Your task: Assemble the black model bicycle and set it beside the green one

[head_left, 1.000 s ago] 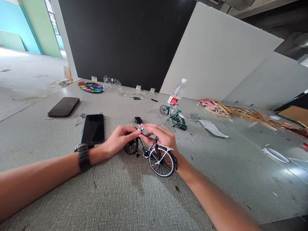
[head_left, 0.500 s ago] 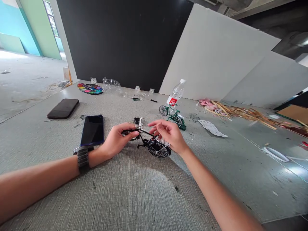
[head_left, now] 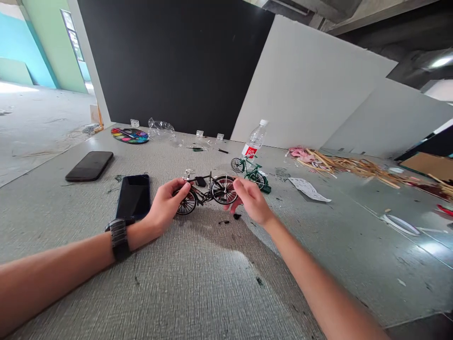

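Observation:
A small black model bicycle (head_left: pixel 205 193) is in both my hands, tilted so that the wheel on the right sits higher than the one on the left. My left hand (head_left: pixel 165 204) is closed on its handlebar end, thumb on top. At the other end, my right hand (head_left: pixel 253 200) pinches the rim of the spoked wheel (head_left: pixel 224 190), with its lower fingers curled below. Two tiny black pieces (head_left: pixel 237 216) lie on the table under the bicycle. Behind, a green model bicycle (head_left: pixel 253 172) stands in front of a plastic bottle (head_left: pixel 256 138).
Two phones, one dark (head_left: pixel 90 166) and one blue-edged (head_left: pixel 133 196), lie left. A paint palette (head_left: pixel 130 136) and crumpled clear plastic (head_left: pixel 161 130) sit by the black panel (head_left: pixel 177 61). To the right are a printed sheet (head_left: pixel 307 189) and wood strips (head_left: pixel 339 166).
The black bicycle has been turned and its right end lifted. My right hand has moved from above its rear to the wheel rim. Small black pieces now show below it.

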{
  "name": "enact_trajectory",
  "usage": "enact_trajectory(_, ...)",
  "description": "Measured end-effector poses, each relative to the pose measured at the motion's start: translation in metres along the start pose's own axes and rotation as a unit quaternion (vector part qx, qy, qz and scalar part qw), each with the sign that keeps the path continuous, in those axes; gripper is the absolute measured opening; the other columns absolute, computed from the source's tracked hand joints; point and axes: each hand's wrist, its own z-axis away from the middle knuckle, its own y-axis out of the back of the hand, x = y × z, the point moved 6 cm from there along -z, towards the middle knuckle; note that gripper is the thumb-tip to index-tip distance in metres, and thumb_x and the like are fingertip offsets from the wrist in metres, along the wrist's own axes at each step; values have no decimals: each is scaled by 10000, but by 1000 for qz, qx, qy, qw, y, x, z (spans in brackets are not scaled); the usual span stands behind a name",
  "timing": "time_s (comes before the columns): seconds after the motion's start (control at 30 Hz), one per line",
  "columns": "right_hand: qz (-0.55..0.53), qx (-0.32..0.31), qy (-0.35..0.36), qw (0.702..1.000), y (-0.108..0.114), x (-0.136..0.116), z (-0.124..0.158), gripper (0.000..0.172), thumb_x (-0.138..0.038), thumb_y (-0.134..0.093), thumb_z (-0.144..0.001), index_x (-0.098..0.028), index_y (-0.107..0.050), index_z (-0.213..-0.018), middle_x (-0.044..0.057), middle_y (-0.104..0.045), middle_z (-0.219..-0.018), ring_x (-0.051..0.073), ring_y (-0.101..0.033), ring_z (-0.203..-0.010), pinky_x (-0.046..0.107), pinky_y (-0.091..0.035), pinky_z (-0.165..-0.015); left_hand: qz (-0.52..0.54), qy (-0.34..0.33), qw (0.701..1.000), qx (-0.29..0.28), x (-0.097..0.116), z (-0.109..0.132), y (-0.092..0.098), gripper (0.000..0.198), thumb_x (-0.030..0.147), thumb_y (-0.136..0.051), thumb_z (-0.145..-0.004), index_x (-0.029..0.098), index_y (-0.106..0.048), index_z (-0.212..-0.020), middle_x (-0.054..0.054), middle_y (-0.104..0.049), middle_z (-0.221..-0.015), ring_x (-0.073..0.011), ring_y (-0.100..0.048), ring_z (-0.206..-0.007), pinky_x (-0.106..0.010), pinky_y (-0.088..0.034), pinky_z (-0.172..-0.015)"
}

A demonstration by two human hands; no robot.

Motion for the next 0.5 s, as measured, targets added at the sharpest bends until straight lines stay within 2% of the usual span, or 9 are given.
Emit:
enact_trajectory(0.1,-26,32,-21,999,-4,6,-1,405,-571,-608,-859,-197,-610,-1013,32,-676,-825,169,-690,-539,250,-504,-348,44,47,998,-4,-5,1,-1,256,398,-680,-837,141,-672,-843,-46,-690,-841,-133,-583,-706,-239,-427,-595)
enact_trajectory(0.2,-44,35,-25,998,-13,6,-1,443,-574,-622,-844,-180,-612,-1045,41,-684,-818,159,-694,-525,248,-551,-398,47,93,992,-75,-9,6,-10,319,437,-696,-832,135,-729,-929,-92,-745,-890,-175,-655,-760,-249,-454,-589)
enact_trajectory(0.27,-49,23,-22,998,-16,4,-1,443,-581,-586,-866,-184,-619,-1060,45,-692,-812,166,-700,-530,274,-578,-443,52,99,989,-93,-8,7,-12,318,430,-714,-824,137,-744,-946,-102,-763,-900,-200,-688,-809,-267,-486,-636)
enact_trajectory(0.33,-35,32,-6,999,-11,3,-2,448,-595,-507,-907,-198,-616,-1083,46,-695,-827,176,-709,-555,308,-594,-491,79,103,989,-68,-7,7,-9,296,413,-728,-816,141,-747,-934,-101,-770,-919,-201,-702,-829,-277,-507,-682)
enact_trajectory(0.4,24,62,26,997,1,0,-3,448,-586,-443,-942,-206,-615,-1104,51,-698,-863,176,-716,-620,336,-599,-568,110,123,986,-25,-8,7,-6,297,403,-740,-807,150,-742,-961,-97,-772,-951,-187,-704,-820,-261,-508,-655)
enact_trajectory(0.5,221,90,84,967,14,-4,-3,336,-476,-498,-957,-207,-650,-1089,69,-711,-940,193,-700,-836,377,-566,-764,131,145,980,21,-7,6,-1,351,413,-742,-802,163,-727,-1048,-100,-767,-997,-187,-705,-840,-241,-497,-605)
